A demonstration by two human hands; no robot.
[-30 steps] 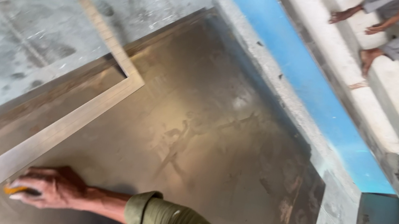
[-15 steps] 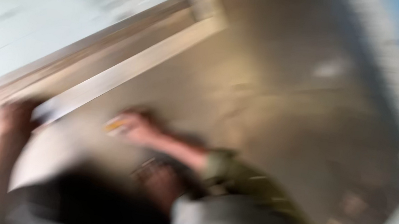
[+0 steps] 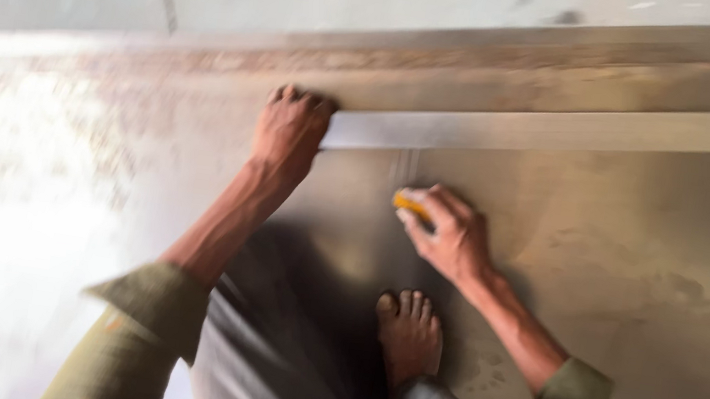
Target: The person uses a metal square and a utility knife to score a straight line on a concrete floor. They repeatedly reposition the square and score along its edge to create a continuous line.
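Marking at an early stage, judging by the bare sheet: left hand (image 3: 289,130) pressing the metal straightedge (image 3: 531,133) flat on the steel sheet (image 3: 642,268), right hand (image 3: 448,231) pinching yellow chalk (image 3: 411,205) just below its edge.

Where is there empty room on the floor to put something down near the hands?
The widest bare patch is the metal sheet right of the right hand, below the long metal square. It is crowded between the left hand, which presses the square's end, the right hand with its small yellow marker, and the bare foot. The far left is too blurred to judge.
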